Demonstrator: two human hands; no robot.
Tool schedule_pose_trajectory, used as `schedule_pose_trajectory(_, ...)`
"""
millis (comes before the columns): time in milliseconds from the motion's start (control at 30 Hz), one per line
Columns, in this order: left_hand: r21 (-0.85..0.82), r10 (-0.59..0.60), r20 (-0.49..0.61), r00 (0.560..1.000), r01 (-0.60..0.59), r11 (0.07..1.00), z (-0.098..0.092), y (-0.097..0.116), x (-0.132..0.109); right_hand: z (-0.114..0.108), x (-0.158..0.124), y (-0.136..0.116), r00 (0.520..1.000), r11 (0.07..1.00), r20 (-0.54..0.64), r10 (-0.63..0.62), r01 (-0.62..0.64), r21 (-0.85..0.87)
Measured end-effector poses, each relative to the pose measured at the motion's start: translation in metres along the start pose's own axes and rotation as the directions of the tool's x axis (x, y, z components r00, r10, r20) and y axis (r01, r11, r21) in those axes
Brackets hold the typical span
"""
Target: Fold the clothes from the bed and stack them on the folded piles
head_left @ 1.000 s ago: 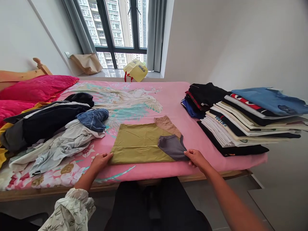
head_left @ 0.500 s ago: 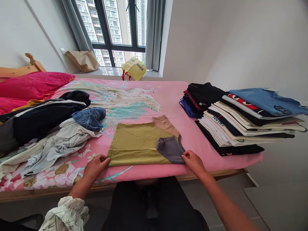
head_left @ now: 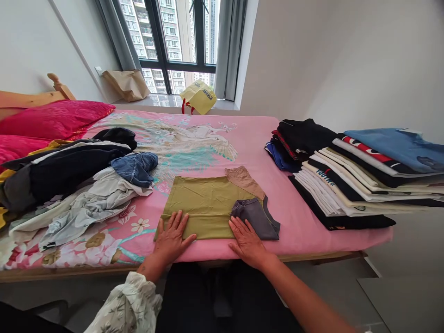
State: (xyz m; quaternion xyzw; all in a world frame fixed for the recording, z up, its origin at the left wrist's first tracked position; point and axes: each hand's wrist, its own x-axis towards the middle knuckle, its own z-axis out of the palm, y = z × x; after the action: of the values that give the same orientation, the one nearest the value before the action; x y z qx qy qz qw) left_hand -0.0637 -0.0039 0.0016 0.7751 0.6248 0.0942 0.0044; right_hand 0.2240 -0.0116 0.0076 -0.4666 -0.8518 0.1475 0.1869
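An olive green shirt [head_left: 201, 196] with tan and dark grey sleeve parts lies folded lengthwise near the bed's front edge, its neckline to the right. My left hand [head_left: 172, 237] rests flat on the shirt's left end, fingers spread. On the front edge, just below the grey part, my right hand [head_left: 247, 241] lies flat with fingers apart. Neither hand grips the cloth.
Loose clothes [head_left: 76, 180] are heaped on the left of the pink bed sheet [head_left: 256, 138]. Stacks of folded clothes [head_left: 350, 185] stand on the right. Red pillows [head_left: 55, 118] lie at the far left; a yellow bag [head_left: 199, 97] is by the window.
Both hands have let go of the shirt's front corners and moved inward, now lying flat on the cloth. The view has shifted slightly to the left.
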Motion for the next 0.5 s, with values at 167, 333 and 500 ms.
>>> schedule_pose_trajectory(167, 0.031, -0.093, -0.01, 0.996, 0.093, 0.995, -0.008, -0.026, -0.007, -0.024, -0.011, 0.019, 0.934, 0.98, -0.324, 0.152, -0.101, 0.17)
schedule_pose_trajectory(333, -0.017, 0.2, -0.04, 0.979, -0.2, 0.98, -0.008, -0.001, 0.002, -0.025, 0.004, 0.019, 0.958, 0.991, -0.258, 0.124, -0.107, 0.08)
schedule_pose_trajectory(500, -0.006, 0.056, 0.03, 0.998, -0.056, 0.998, 0.0, 0.005, 0.007, -0.007, 0.016, 0.028, 0.972, 0.963, -0.046, 0.232, -0.237, -0.13)
